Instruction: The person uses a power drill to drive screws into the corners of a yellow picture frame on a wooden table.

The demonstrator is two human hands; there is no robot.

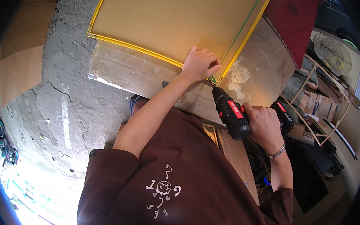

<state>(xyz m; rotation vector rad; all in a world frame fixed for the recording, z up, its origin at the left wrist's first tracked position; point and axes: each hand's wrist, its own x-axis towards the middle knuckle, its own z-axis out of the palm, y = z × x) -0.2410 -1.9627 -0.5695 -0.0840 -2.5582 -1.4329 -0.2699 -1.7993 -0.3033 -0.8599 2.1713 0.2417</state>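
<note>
One drill point(230, 113), 3 o'clock: right hand point(264, 126), fingers clamped round it. Left hand point(199, 65), 1 o'clock: fingers curled over yellow-edged board point(164, 24); grip unclear.

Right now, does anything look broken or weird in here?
Yes. The concrete floor on the left has a jagged crack, so it looks damaged. The tabletop right of the yellow-edged panel has a pale, blotchy patch, as if worn or stained. The drill shows no clear damage.
</note>
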